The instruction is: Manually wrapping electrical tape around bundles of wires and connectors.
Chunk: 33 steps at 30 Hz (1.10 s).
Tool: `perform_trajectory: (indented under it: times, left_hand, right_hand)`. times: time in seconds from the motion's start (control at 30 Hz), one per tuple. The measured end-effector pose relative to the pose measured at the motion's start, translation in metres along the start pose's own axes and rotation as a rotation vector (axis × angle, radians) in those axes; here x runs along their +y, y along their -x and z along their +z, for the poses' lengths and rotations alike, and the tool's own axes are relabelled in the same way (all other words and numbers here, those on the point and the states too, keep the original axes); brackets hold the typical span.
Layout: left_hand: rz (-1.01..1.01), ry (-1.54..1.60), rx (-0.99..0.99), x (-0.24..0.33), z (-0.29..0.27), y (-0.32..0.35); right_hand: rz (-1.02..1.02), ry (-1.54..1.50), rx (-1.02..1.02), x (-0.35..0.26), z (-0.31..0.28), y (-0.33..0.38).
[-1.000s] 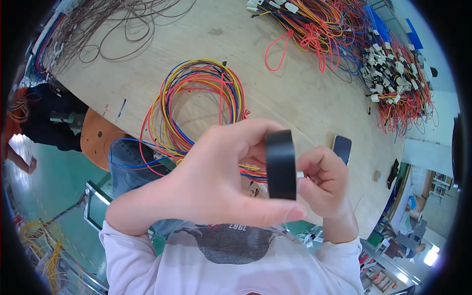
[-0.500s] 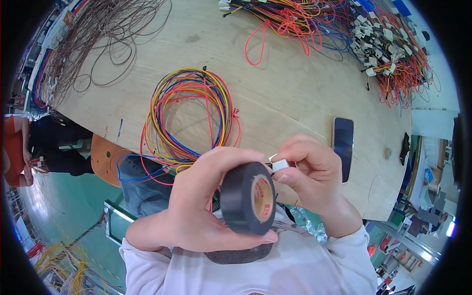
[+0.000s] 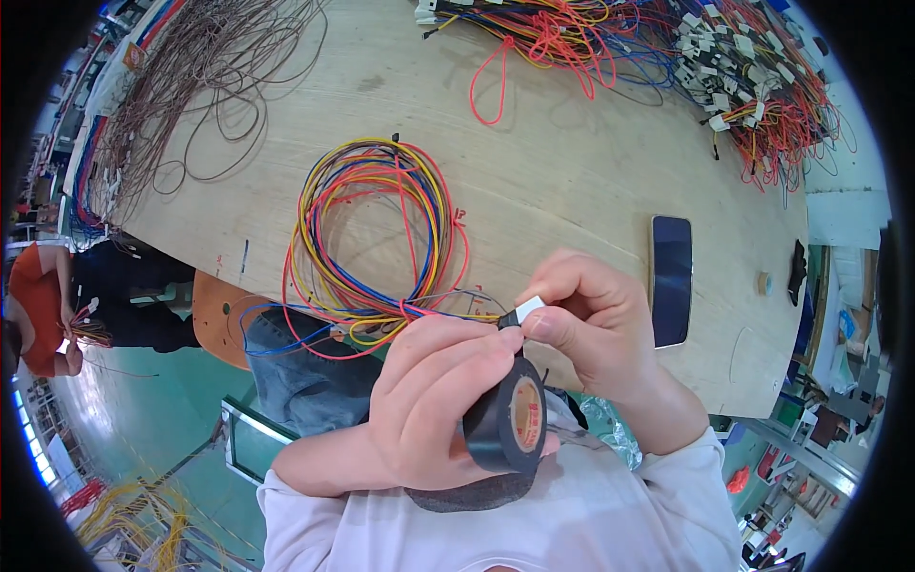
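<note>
My left hand (image 3: 424,400) is wrapped around a roll of black electrical tape (image 3: 496,424), its cardboard core turned to the right. The fingertips of that hand touch the wires just beside a small white connector (image 3: 529,309). Between thumb and bent fingers, my right hand (image 3: 596,324) pinches this connector. Black tape shows at the connector's wire end. From there the wires run left into a coil of red, yellow, blue and black wires (image 3: 443,229) lying on the table, partly hidden behind my left hand.
A phone (image 3: 671,281) lies right of my hands, with a small tape roll (image 3: 764,283) beyond it. Wire bundles with white connectors (image 3: 734,62) fill the far right; loose brown wires (image 3: 205,95) spread at far left. Another person (image 3: 43,305) holds wires at the left.
My left hand has turned and its fingers have closed in on the wires beside the connector. The tape roll has moved lower and slightly right. The view has shifted a little.
</note>
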<state>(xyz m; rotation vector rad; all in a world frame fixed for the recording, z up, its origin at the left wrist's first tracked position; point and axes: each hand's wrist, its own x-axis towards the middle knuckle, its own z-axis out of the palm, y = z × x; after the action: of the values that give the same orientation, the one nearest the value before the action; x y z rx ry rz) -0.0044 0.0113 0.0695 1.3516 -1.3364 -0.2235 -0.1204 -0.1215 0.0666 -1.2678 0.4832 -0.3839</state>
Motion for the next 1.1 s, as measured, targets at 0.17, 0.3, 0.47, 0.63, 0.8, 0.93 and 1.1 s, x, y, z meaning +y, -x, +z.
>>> perform_trajectory:
  times: [0.17,0.3,0.47,0.63,0.8,0.93,1.1]
  left_hand:
    - [-0.210,0.208,-0.060,-0.002,-0.009,-0.003]
    - [0.081,-0.102,0.000,-0.006,-0.002,0.007]
    - [0.261,-0.277,-0.032,-0.017,-0.003,0.011]
    - [0.279,-0.307,-0.087,-0.019,-0.012,0.009]
    - [0.332,-0.423,-0.267,-0.015,-0.029,0.000]
    - [0.381,-0.502,-0.351,-0.014,-0.030,-0.004]
    - [0.317,-0.508,-0.160,-0.016,-0.003,0.003]
  right_hand:
    - [0.078,-0.130,0.028,-0.005,0.002,-0.004]
    - [0.146,-0.212,-0.014,-0.005,0.006,-0.009]
    - [0.213,-0.268,0.008,-0.005,0.004,-0.009]
    - [0.268,-0.245,-0.003,-0.009,0.004,-0.013]
    - [0.276,-0.213,-0.037,-0.007,0.000,-0.018]
    - [0.272,-0.181,-0.042,-0.008,-0.001,-0.021]
    - [0.169,-0.224,0.014,0.000,0.004,-0.021]
